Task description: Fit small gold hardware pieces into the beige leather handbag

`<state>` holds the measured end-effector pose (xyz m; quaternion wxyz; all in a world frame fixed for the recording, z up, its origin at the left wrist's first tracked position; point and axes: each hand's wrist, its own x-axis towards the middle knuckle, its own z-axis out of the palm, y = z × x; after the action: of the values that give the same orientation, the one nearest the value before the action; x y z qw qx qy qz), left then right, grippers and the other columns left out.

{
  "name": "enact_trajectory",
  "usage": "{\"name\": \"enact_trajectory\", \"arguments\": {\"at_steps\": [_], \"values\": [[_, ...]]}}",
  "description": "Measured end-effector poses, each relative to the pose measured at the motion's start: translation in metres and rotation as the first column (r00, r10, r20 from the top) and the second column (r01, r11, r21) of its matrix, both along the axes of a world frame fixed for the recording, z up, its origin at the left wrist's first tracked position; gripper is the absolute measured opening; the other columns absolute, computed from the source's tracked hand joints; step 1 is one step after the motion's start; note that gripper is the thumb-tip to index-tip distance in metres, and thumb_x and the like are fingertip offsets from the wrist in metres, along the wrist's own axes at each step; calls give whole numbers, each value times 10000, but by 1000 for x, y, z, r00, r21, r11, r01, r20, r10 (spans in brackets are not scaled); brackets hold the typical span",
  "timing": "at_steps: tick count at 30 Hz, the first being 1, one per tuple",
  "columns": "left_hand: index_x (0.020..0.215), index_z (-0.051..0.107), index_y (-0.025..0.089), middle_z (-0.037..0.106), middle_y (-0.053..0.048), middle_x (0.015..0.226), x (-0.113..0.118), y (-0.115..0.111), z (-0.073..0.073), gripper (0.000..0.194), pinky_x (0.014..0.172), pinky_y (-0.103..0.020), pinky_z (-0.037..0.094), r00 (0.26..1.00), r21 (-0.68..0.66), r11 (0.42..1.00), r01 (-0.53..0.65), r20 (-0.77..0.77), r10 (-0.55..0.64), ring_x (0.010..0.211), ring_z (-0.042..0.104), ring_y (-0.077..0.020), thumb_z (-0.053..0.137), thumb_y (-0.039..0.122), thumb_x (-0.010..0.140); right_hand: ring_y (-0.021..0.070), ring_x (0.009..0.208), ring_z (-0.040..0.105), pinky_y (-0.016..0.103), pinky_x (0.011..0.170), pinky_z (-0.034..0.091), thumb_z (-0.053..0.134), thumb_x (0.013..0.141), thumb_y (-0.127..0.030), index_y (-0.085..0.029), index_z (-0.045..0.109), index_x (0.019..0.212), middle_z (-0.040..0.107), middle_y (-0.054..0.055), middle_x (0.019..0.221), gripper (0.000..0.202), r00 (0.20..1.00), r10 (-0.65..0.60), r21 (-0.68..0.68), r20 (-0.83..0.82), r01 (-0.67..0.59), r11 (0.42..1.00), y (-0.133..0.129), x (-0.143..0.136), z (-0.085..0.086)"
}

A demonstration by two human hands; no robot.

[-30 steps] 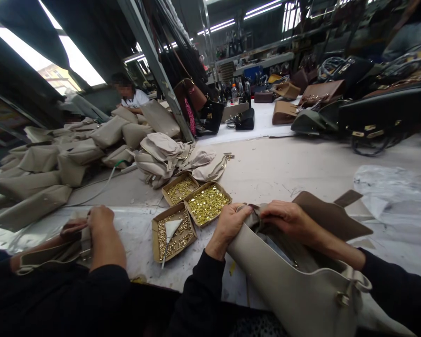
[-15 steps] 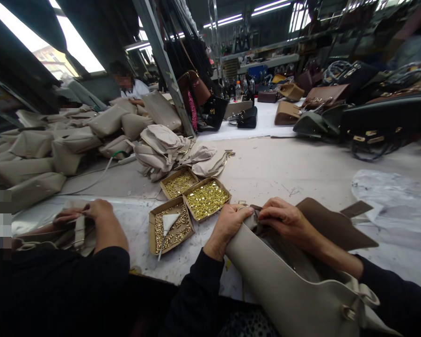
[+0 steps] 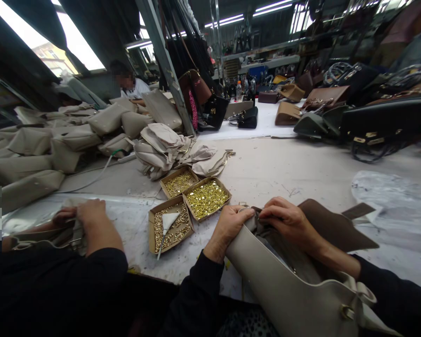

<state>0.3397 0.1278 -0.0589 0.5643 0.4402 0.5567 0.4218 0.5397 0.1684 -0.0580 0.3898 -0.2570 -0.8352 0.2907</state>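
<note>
At the near edge of the bench (image 3: 263,173), the left hand (image 3: 231,223) grips a beige bag (image 3: 284,278) by one end; the right hand (image 3: 286,218), fingers together, pinches that same end.

- Beige handbag (image 3: 287,281): smooth-sided, mouth open, lying tilted, right of the tray of gold pieces (image 3: 207,199) and nearer the wearer.
- Brown flap (image 3: 331,224): spread open beyond the mouth, farther right of that tray.
- Gold-toned ring (image 3: 347,312): at the bag end away from the tray.
</note>
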Motion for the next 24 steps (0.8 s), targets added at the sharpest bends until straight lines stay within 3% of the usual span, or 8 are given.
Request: {"name": "enact_trajectory", "arguments": {"at_steps": [17,24], "values": [[539,450,172,359,47,557,1,-5,1,451,518,-251,210,1000,63,998,-6,-15,7,544,295,-78,700,477,760,199,789,628,335,690,520,667,946,-182,-243,735,892,667,37,841,107,999,-38,-39,-11,37,999,-3,-1,2],[587,537,146,399,31,601,1,-6,-1,392,543,-239,246,1000,131,991,28,-16,-26,591,333,-89,686,435,805,193,775,618,325,680,497,687,914,-163,-237,726,862,655,27,820,98,998,-53,-116,-25,50,992,-4,-1,3]]}}
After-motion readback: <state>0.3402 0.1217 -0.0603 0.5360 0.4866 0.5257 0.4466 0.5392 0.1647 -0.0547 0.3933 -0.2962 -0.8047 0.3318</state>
